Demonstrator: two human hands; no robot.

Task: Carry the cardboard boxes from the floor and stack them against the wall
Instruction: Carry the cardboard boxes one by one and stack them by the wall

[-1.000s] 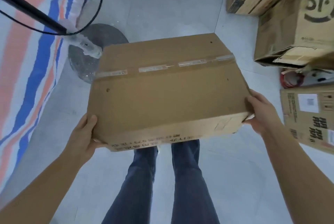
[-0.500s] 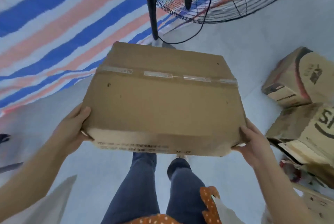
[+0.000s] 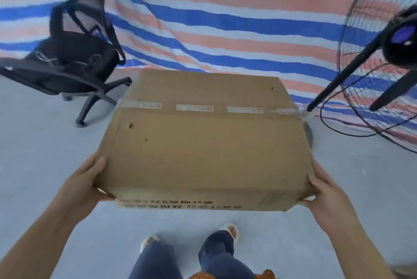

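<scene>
while the cardboard box (image 3: 203, 143) hangs in the air in front of the striped tarp wall (image 3: 225, 19), this looks like the carry step. left hand (image 3: 86, 185) and right hand (image 3: 325, 195) grip its near corners, fingers curled under. next: lower it against the tarp between the office chair (image 3: 74, 57) and the fan (image 3: 383, 64).

A grey floor (image 3: 45, 166) carries a black office chair (image 3: 74, 57) and a standing fan (image 3: 383, 53).

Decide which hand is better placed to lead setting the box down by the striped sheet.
Left, narrowly. Both the left hand and right hand grip the cardboard box, but the fan crowds the right.
</scene>
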